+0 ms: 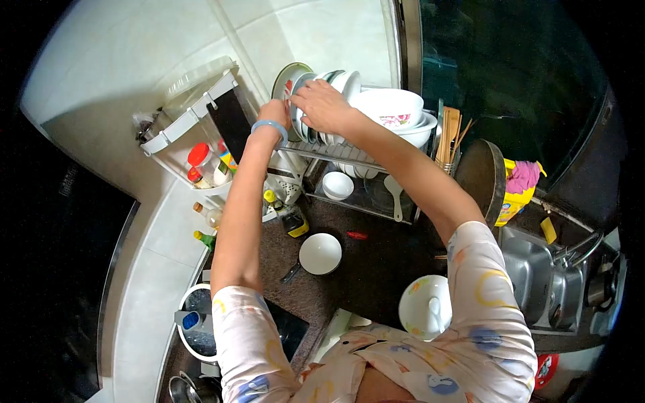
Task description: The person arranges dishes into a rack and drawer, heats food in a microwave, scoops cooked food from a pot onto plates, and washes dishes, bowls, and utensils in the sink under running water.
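Both arms reach up to the dish rack. My left hand (275, 113), with a pale blue bangle on the wrist, is closed at the left edge of a white plate (289, 88) with a red pattern; its fingertips are partly hidden. My right hand (321, 106) lies over the upper rims of the plates, its fingers curled over the same plate's right side. A green-rimmed plate (293, 69) leans behind, at the left end. More upright plates (347, 84) stand right of my right hand.
Right of the plates sit a large white bowl (386, 107) and chopsticks (449, 138). Below are a small bowl (337, 186), a rice paddle (395, 195), a sauce bottle (290, 216), a small white pan (320, 254) and a floral bowl (416, 305). The sink (527, 269) is right.
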The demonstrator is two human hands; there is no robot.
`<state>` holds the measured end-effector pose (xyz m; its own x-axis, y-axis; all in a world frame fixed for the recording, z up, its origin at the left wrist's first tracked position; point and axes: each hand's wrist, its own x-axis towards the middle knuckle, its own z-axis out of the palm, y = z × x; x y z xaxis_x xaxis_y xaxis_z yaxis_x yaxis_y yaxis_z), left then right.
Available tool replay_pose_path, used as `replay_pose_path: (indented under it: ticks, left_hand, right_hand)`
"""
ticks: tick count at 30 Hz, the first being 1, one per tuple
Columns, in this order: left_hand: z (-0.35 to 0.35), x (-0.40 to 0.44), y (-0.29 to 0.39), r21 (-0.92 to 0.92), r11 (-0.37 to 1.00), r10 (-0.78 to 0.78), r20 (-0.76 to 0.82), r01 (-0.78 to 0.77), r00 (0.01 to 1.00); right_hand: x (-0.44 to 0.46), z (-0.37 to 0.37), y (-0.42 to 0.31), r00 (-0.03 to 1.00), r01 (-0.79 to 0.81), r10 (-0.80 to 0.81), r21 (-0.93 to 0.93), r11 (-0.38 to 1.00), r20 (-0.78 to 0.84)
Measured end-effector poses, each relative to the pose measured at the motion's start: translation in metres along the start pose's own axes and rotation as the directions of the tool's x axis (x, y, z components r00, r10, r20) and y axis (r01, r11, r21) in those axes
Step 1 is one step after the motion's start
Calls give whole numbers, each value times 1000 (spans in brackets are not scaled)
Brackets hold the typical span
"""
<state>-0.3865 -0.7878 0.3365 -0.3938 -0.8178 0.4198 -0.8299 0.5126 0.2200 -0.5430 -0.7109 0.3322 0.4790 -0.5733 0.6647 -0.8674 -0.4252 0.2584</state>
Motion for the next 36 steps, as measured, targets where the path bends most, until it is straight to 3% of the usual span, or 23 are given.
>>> replay_pose_path:
  ticks: [2, 4, 9, 15, 21, 23, 25, 29, 30, 33, 36]
  left_hand:
    - [2, 5, 0, -31, 994, -100, 35, 101, 994]
    - [6, 14, -3, -62, 998, -22, 129, 30, 991]
    - [4, 13, 17, 11, 997, -79, 110, 78, 991]
    - [14, 22, 10, 50, 994, -104, 113, 99, 988]
    - [0, 14, 11, 59, 998, -33, 50, 30, 998]
    - [-14, 7, 25, 75, 997, -33, 27, 31, 999]
    - [-27, -5, 44, 22, 999, 40, -109, -38, 993]
    - [-24, -2, 43, 50, 992, 117, -113, -112, 987]
    - [-23, -4, 43, 70, 982, 184, -175, -174, 967]
    - [-18, -3, 50, -53, 984, 166, -77, -171, 983]
    - [-18, 3, 47, 12, 985, 173, -37, -173, 984]
  right_hand:
    - [-5, -11, 2, 997, -14, 12, 27, 1000, 76]
    - [-16, -8, 9, 999, -9, 7, 51, 999, 44]
    - [-26, -8, 14, 999, -4, 9, 116, 993, -41]
    - [-28, -6, 15, 999, -2, 6, 107, 994, -34]
    - [-23, -19, 22, 996, -82, 89, 202, 976, -28]
    - [-27, -34, 24, 984, -179, 178, 130, 975, 20]
    - [-32, -38, 27, 982, -185, 180, 139, 973, 49]
    - [-39, -32, 26, 983, -180, 173, 131, 975, 63]
    - [-41, -32, 23, 987, -151, 144, 101, 983, 71]
    - [-47, -26, 18, 990, -112, 110, 21, 993, 87]
    - [-45, -27, 13, 972, -188, 187, -5, 982, 145]
